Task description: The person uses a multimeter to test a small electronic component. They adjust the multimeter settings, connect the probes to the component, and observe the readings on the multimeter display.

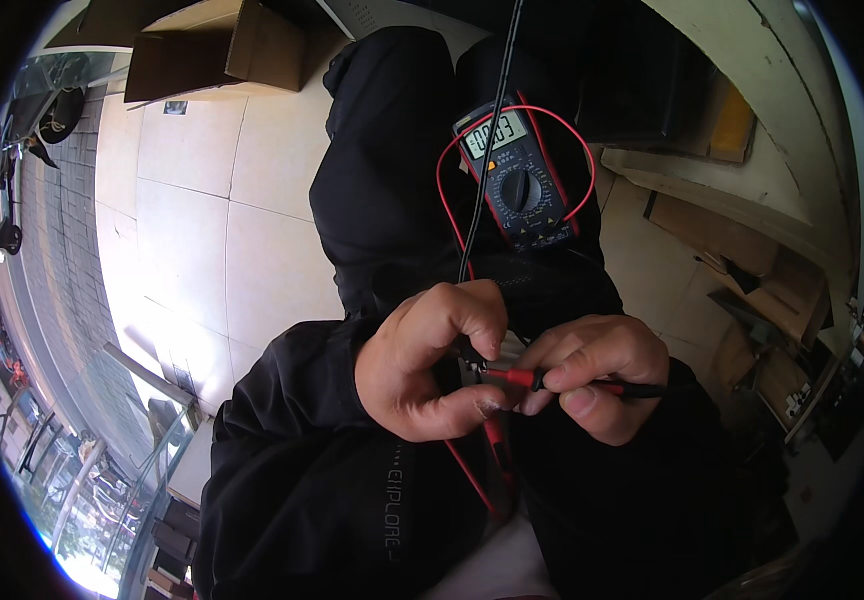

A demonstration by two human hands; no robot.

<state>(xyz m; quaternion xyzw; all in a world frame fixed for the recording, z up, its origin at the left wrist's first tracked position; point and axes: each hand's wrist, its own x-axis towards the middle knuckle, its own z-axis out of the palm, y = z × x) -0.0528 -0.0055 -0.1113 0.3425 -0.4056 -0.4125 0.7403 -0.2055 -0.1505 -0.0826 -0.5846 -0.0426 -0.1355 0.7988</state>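
My left hand (422,365) is curled closed around the lower end of a thin black cable (490,130) that comes down from the top. A small dark end piece with a bright metal bit shows between its thumb and fingers; its exact kind is unclear. My right hand (602,375) pinches a red and black test probe (517,377), its tip pointing left and meeting or nearly meeting that end piece. On my lap beyond the hands lies a dark multimeter (522,195) with red edges and a lit display. A red lead (592,165) loops around it.
Another red piece, perhaps a second probe (495,440), hangs below my left hand. An open cardboard box (222,55) stands on the tiled floor (187,225) at the far left. Cardboard pieces (742,260) lie at the right beside a pale curved panel (722,190). Glass (152,470) borders the left.
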